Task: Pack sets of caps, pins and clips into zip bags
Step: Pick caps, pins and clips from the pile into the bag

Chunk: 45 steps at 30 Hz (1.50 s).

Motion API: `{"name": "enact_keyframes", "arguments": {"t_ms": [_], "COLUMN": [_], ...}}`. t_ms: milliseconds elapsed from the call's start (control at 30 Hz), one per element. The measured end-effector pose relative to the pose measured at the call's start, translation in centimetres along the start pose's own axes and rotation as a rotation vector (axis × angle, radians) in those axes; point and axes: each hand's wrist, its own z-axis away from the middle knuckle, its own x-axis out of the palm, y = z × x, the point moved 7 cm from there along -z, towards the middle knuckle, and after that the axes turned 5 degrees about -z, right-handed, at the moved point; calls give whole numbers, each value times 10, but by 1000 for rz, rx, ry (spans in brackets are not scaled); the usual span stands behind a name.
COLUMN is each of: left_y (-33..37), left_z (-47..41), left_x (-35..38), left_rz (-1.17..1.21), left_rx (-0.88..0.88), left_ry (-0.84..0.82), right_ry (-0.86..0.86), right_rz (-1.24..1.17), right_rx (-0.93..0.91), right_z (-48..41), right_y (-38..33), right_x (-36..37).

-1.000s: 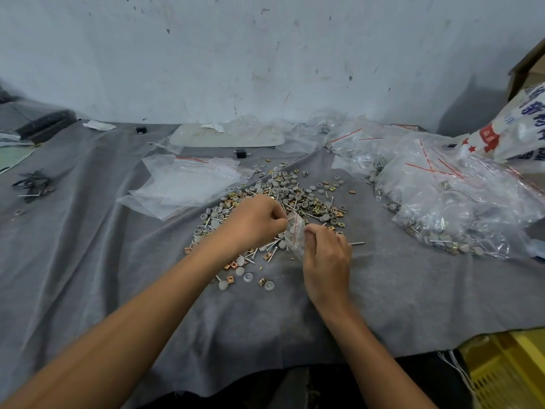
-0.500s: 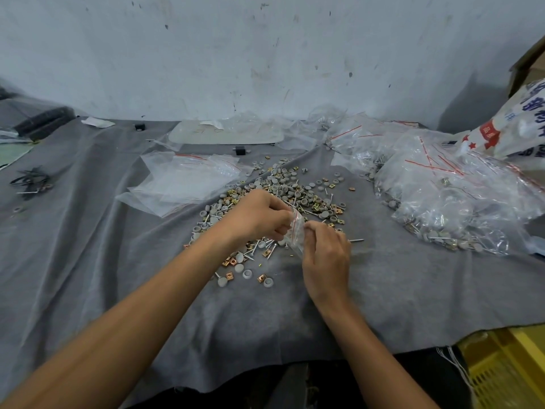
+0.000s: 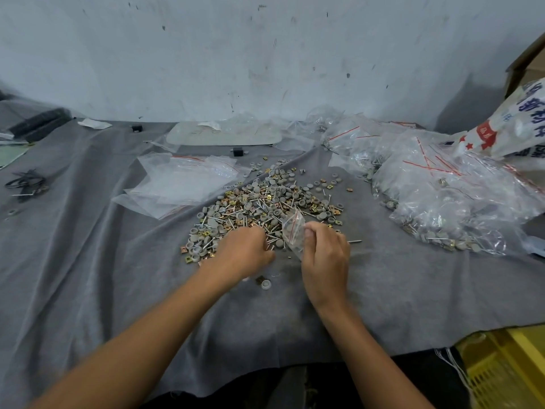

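Observation:
A loose heap of grey caps, metal pins and brass clips (image 3: 265, 202) lies on the grey cloth (image 3: 88, 276) in the middle. My right hand (image 3: 324, 261) pinches a small clear zip bag (image 3: 293, 228) with a red stripe, held upright at the heap's near edge. My left hand (image 3: 243, 255) rests palm down on the near side of the heap, fingers curled over parts; what it holds is hidden. A stack of empty zip bags (image 3: 182, 181) lies left of the heap. A pile of filled zip bags (image 3: 442, 196) lies at the right.
A single cap (image 3: 266, 284) and a clip sit on the cloth just in front of my hands. A printed white sack (image 3: 507, 125) leans at the far right. A yellow crate (image 3: 507, 370) stands below the table's right edge. Black wire pieces (image 3: 26, 185) lie far left.
My left hand has left the bag's mouth and dropped down and left onto the near edge of the heap. My right hand still holds the bag in about the same spot.

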Motion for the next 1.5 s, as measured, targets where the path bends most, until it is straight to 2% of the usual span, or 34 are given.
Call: {"name": "enact_keyframes", "arguments": {"t_ms": [167,433,633,867,1000,1267,1500], "left_y": [2,3,1,4,-2,-24,-18], "left_z": [-5,-8,-13,-10,-9,-5,-4], "left_x": [5,6,6,6,8,-3,-12], "left_rz": [-94,-23,-112,-251,-122,344,610], "left_rx": [1,59,37,118,110,47,117], "left_ry": [87,221,114,47,49,65,14], "right_ry": [-4,1,-1,-3,2,-15,-24], "right_rz": [0,4,-3,5,6,6,16], "right_rx": [-2,-11,-12,-17,-22,-14,-4], "right_z": [0,0,0,0,1,0,0], "right_y": [1,0,-1,0,-1,-2,-3], "right_x": [0,1,1,1,0,1,1]}}
